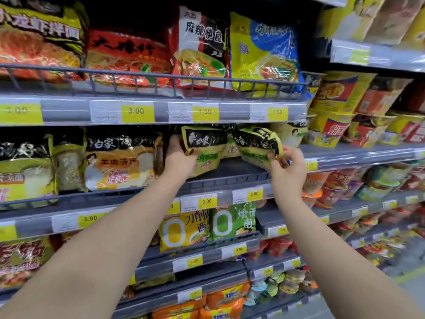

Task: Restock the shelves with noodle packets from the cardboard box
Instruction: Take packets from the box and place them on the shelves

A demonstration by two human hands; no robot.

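Yellow price tags [137, 110] marked 3.00 and 1.50 face me. To my right stand stacked bowl noodles [333, 130]; low right, grey floor [407, 259] with a yellow line [411, 275].

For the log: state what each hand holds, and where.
Left hand: green-and-black noodle packet, gripped at left edge. Right hand: second packet, pinched at right edge.

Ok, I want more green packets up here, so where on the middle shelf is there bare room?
One bare patch of shelf floor lies under the two green packets, between the left hand and right hand, behind the front rail. Left of it orange packets stand tightly packed; to the right, noodle cups crowd the next bay.
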